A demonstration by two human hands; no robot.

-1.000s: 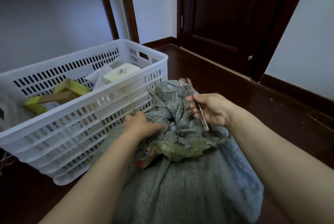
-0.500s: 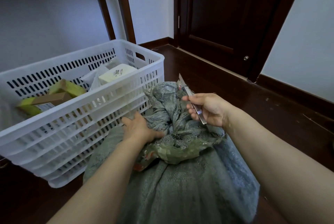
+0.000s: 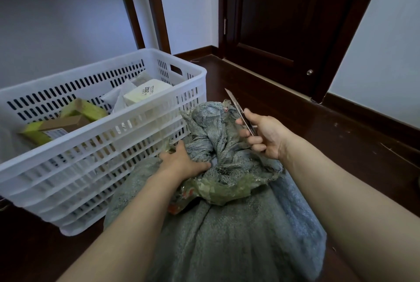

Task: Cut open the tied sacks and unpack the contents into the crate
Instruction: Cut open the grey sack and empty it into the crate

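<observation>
Here are our hands, seen from the head camera. Our left hand (image 3: 181, 163) lies palm down on the grey woven sack (image 3: 227, 236), fingers curled over the cloth at the base of the tied neck (image 3: 211, 127) and thumb dug into a fold. Our right hand (image 3: 263, 133) is wrapped round the handle of a cutter (image 3: 238, 111), fingers bent tight and thumb along the top. The thin blade pokes up and away, its edge right beside the top of the bunched neck; whether it touches the cloth we cannot tell.

The sack stands between our forearms, full and upright, with the knot between the two hands. A crumpled band of greenish plastic film (image 3: 227, 188) rings it just below the knot. To the left, pressed against the sack, sits the white slotted crate (image 3: 91, 159). Inside it are a white box (image 3: 147, 93) printed "2002" and a green and brown carton (image 3: 63, 120). Everything rests on a dark wooden floor (image 3: 341, 145).
</observation>
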